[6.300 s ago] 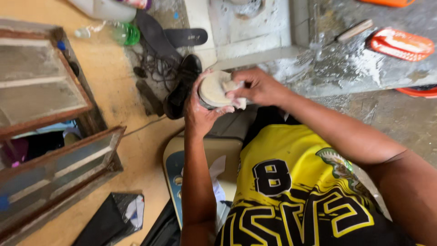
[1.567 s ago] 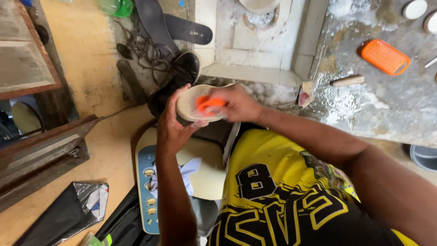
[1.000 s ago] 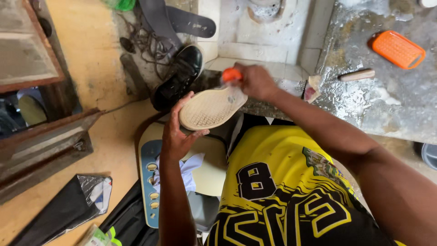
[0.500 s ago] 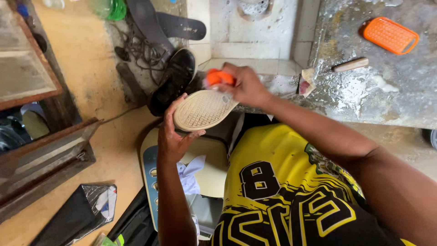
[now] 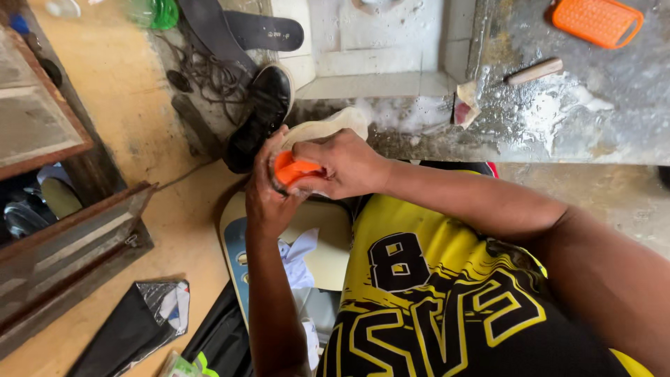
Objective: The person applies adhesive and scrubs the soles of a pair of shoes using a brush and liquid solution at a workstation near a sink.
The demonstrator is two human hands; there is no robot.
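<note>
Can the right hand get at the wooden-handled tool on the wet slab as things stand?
Probably not right away. The right hand is closed on an orange brush pressed to the pale insole that the left hand holds. The wooden-handled tool lies uncovered on the wet slab, with nothing between.

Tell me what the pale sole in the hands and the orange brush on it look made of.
Sole: probably rubber or foam, matte cream, its thin edge curving in the left hand.
Brush: likely moulded plastic, bright uniform orange and smooth, gripped by the right hand; bristles hidden.
</note>
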